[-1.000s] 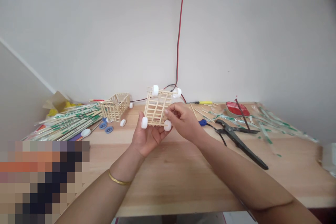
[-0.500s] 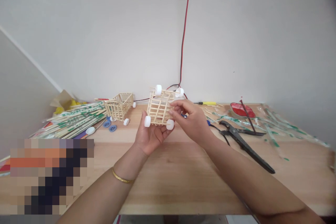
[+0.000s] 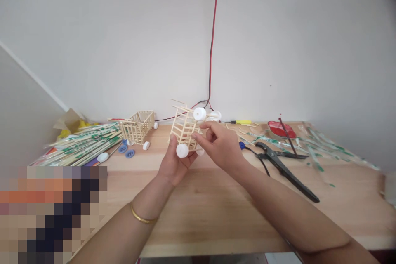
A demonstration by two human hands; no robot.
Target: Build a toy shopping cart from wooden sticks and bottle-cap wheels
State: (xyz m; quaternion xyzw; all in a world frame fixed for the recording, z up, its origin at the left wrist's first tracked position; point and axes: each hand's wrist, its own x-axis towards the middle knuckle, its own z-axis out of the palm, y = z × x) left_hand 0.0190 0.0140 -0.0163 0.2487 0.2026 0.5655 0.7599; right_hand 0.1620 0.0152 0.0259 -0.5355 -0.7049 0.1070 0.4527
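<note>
In the head view, the pale wooden-stick lattice cart (image 3: 185, 127), held above the light wooden desk (image 3: 198, 214), has turned since the earlier frame, its front left white round wheel (image 3: 182, 151) now facing the camera. The left hand (image 3: 174, 166) grips it from below; whether the right hand's (image 3: 223, 146) bent fingers pinch it, I cannot tell. They partly hide another white wheel (image 3: 200, 151).

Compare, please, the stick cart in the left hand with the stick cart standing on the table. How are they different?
The held cart is raised in the left hand, while the standing cart rests on the table. The held cart is tilted, its wheels off the table; the standing cart is upright, with its open top facing up. Both are pale stick frames with white wheels.
</note>
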